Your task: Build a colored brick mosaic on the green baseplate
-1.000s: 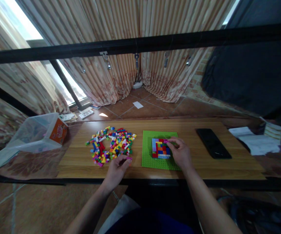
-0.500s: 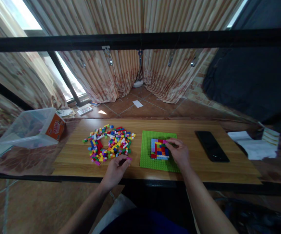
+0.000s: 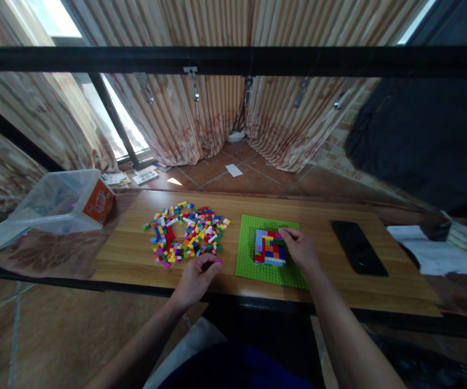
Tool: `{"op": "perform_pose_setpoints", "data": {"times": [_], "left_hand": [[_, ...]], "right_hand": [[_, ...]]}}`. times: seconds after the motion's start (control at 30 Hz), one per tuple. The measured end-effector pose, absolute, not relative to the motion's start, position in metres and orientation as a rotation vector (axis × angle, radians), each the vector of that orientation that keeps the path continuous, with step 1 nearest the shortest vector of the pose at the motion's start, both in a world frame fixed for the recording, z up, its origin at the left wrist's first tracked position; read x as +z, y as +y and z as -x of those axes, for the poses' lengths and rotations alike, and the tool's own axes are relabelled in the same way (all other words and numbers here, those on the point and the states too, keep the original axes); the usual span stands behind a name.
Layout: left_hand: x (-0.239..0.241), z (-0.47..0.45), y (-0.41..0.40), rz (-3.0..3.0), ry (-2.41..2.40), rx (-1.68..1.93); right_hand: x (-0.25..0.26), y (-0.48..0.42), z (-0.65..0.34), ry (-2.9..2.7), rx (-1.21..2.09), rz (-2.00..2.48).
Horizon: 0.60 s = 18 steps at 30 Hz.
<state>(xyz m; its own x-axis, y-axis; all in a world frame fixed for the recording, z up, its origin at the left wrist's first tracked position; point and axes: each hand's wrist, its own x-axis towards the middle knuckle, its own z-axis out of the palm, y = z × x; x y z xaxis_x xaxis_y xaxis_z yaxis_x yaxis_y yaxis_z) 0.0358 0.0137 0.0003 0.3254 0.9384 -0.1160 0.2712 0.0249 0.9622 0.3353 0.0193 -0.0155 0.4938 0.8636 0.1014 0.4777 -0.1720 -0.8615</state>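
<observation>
A green studded baseplate [image 3: 245, 259] lies on the table, bearing a low rectangular build of coloured toy bricks [image 3: 272, 249]. My right hand [image 3: 301, 251] reaches over its right side, with thumb and fingers pinched at the far right corner. A bit of pink brick [image 3: 279, 235] shows at those fingertips, which partly hide it. Left of the baseplate, my left hand [image 3: 195, 278] pinches a small pink toy brick [image 3: 218, 261] between thumb and forefinger, just above the table. Beyond that hand spreads a pile of loose toy bricks [image 3: 201, 229] in many colours.
A black phone [image 3: 358, 247] lies on the wooden table [image 3: 123, 248] at the right, with white papers [image 3: 415, 246] past it. A clear plastic box [image 3: 63, 189] with an orange label stands to the left. A dark bar [image 3: 217, 60] runs across beyond the table.
The view has shifted slightly, so the table things sit a little further right. Both hands keep almost the same places, the left with its pink brick and the right at the build's corner.
</observation>
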Motion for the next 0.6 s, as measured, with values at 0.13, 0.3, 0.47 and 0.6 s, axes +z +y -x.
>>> {"op": "perform_pose_setpoints", "data": {"times": [0.13,0.3,0.47,0.6], "left_hand": [[-0.0011,-0.0358,0.0136,-1.490,1.174,0.748],[-0.0007,-0.0377,0.0133,-1.481,1.186,0.760],[0.0033,-0.0403,0.0137,-1.451,1.192,0.777],[0.0069,-0.0429,0.0101,-1.326,1.150,0.774]], "right_hand": [[-0.0144,0.0208,-0.3330,-1.167,0.515,1.847],[-0.0170,0.0199,-0.3336,-1.171,0.543,1.859],[-0.0184,0.0201,-0.3327,-1.171,0.561,1.836],[-0.0164,0.0201,-0.3321,-1.169,0.573,1.816]]}}
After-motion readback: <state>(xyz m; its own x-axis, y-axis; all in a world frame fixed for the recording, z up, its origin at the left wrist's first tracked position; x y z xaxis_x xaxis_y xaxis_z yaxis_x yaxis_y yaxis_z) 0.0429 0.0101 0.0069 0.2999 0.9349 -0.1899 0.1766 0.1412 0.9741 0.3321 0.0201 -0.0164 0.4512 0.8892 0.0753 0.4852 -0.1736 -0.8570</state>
